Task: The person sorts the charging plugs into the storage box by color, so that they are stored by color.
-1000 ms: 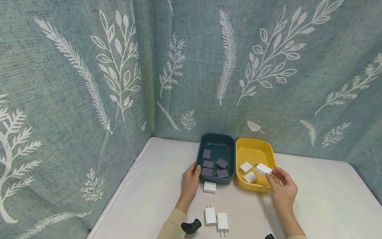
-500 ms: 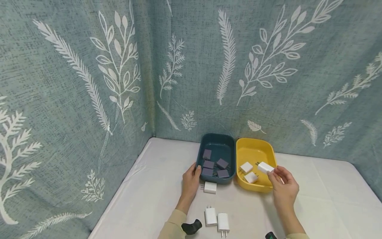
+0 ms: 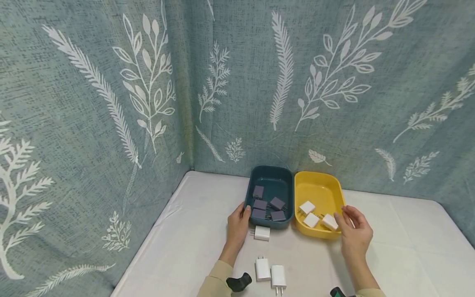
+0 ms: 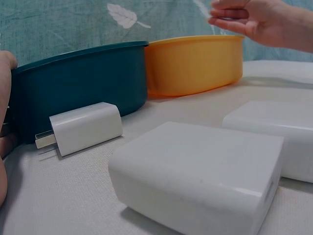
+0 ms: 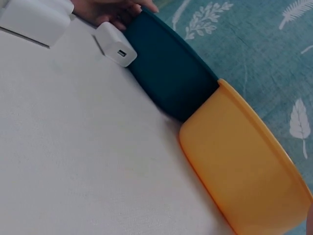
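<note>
My left hand (image 3: 238, 226) grips the near left side of a dark teal plastic bin (image 3: 275, 173), its thumb at the rim. Several dark purple plug chargers (image 3: 259, 204) lie in that bin. My right hand (image 3: 356, 235) is over the near right rim of a yellow bin (image 3: 315, 179), holding nothing, thumb and fingers apart. Just left of its fingertips a white USB wall charger (image 3: 330, 222) lies in the yellow bin, beside two others like it. A white charger (image 4: 87, 128) lies on its side against the teal bin's front.
Two more white chargers, one (image 3: 262, 269) beside the other (image 3: 278, 276), lie on the white tablecloth (image 3: 167, 247) nearer to me. The bins stand side by side before a leaf-patterned teal curtain (image 3: 245, 82). Black straps (image 3: 239, 282) show at my wrists.
My right hand has let go of the white charger, which dropped from between its fingers into the yellow bin. The left hand has stayed at the teal bin.
</note>
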Available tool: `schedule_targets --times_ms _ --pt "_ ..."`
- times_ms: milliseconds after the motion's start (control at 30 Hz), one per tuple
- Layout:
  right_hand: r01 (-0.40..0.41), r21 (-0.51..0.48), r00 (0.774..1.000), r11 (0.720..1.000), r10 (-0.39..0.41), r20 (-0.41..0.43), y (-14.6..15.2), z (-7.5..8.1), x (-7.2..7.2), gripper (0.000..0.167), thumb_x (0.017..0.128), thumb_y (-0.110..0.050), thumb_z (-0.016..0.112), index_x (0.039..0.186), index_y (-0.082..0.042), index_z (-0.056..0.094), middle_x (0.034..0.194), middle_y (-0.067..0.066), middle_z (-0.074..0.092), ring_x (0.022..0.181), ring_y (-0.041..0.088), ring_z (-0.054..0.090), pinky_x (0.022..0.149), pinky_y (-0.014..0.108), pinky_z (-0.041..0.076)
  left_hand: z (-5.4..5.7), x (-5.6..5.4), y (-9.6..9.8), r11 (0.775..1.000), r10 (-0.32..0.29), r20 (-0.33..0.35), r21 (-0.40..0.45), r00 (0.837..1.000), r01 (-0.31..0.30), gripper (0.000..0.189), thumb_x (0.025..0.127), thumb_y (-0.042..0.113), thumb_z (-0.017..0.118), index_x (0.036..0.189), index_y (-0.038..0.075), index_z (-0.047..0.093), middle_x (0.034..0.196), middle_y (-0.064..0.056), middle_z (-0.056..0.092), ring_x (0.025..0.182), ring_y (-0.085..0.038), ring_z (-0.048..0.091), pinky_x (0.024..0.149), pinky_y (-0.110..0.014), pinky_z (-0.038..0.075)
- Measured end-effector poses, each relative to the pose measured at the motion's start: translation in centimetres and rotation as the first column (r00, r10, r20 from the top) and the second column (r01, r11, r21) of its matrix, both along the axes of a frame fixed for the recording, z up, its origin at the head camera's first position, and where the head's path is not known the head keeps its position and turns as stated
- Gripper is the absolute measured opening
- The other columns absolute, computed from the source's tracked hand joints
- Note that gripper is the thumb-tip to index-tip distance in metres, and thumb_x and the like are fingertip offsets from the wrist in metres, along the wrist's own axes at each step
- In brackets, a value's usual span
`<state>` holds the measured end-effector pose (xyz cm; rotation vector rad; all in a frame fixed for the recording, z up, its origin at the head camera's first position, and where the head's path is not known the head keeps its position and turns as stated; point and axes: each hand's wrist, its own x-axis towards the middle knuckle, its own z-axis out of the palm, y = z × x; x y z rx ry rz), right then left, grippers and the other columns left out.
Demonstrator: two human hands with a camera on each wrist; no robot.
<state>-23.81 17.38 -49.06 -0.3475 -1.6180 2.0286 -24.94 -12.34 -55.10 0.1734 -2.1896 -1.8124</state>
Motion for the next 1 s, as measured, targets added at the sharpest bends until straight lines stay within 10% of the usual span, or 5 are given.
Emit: schedule_targets --times_ms 1000 --pt "-0.067 0.045 0.996 0.997 0.070 -0.059 -0.40 -0.69 1.03 0.035 0.076 0.015 0.072 0.109 0.012 0.061 0.093 -0.004 0.072 0.087 0.006 0.070 0.076 0.012 0.057 0.46 0.30 0.07 0.999 -0.024 -0.005 0.035 1.000 0.024 0.048 0.102 0.031 0.050 0.138 -0.001 0.051 0.140 -0.019 0.055 0.133 -0.029 0.051 0.109 -0.037 0.045"
